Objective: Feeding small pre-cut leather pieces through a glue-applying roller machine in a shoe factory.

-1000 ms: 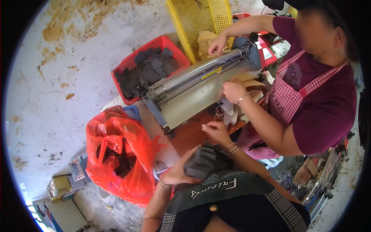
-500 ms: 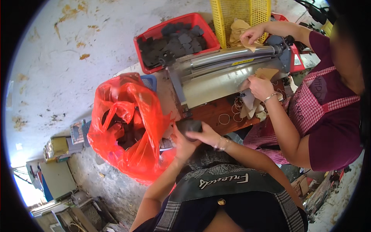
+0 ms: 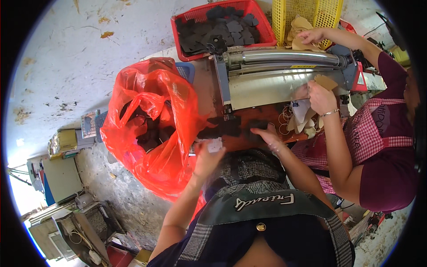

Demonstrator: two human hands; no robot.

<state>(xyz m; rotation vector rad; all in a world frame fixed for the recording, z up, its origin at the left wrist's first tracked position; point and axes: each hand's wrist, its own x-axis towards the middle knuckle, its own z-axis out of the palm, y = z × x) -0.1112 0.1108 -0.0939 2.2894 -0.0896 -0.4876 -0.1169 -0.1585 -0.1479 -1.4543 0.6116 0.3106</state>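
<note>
My left hand (image 3: 208, 159), smeared by motion, is beside the red plastic bag, its fingers closed on a pale grey flat piece (image 3: 215, 144). To the right, over the brown table, my right hand (image 3: 269, 137) grips dark flat pieces (image 3: 257, 126) between thumb and fingers. More dark flat pieces (image 3: 229, 125) lie on the table between my hands, below the metal roller machine (image 3: 267, 84). Inside the open red bag (image 3: 178, 115) are several dark reddish pieces (image 3: 151, 135).
At the back, a red basket (image 3: 179, 33) holds many dark pieces. A co-worker's hands (image 3: 321, 99) hold tan pieces at the machine's right side. Behind it stands a yellow basket (image 3: 279, 20). Several elastic loops (image 3: 284, 120) and pale pieces lie at the table's right.
My hands have moved apart, left hand with a pale piece, right hand to the right with dark pieces. Dark pieces now show on the table. The view has shifted.
</note>
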